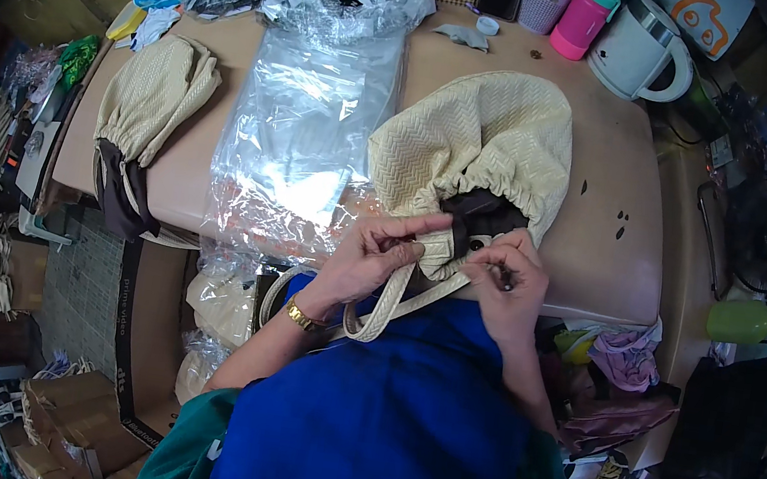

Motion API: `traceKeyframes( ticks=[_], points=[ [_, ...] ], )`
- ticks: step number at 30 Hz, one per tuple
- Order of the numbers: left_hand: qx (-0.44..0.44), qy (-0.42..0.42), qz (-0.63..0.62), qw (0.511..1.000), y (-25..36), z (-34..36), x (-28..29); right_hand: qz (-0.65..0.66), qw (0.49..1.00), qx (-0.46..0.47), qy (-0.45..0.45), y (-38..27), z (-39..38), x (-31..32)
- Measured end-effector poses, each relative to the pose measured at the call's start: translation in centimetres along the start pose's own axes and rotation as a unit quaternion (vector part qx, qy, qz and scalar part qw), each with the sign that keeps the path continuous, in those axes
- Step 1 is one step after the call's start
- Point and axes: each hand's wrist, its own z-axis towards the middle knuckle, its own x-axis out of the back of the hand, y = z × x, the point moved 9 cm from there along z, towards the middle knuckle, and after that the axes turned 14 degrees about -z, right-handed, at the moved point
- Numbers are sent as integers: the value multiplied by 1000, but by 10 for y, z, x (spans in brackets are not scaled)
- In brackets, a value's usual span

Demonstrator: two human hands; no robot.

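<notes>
A cream woven handbag (513,140) lies on the table in front of me, its gathered opening towards me and its dark brown lining (493,213) showing. My left hand (371,257) is closed on the bag's rim by a cream tab, the index finger stretched along the lining. A cream strap (383,302) loops down below that hand. My right hand (512,281) is closed at the near rim, fingertips beside a small dark round snap (476,245). Tucked in its curled fingers is a small dark metal tool (505,277), mostly hidden, whose kind I cannot make out.
Clear plastic bags (307,123) lie left of the handbag, with a second cream bag (145,102) further left. At the back right stand a white electric kettle (636,50) and a pink bottle (581,23). A fan (758,231) is at the right.
</notes>
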Motion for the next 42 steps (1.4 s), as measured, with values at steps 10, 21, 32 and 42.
traceKeyframes(
  ticks=[10, 21, 32, 42],
  points=[
    [-23, 14, 137, 990, 27, -4, -16, -72, 997, -14, 33, 0, -4, -21],
    [30, 23, -184, 982, 3, -1, 3, 203, 969, -10, -138, 3, -6, -32],
    [-70, 34, -89, 993, -3, -10, 1, -90, 981, 106, 132, -18, -5, -20],
    [-65, 3, -233, 970, 3, -7, -1, -186, 975, 51, 112, -36, -4, 6]
  ],
)
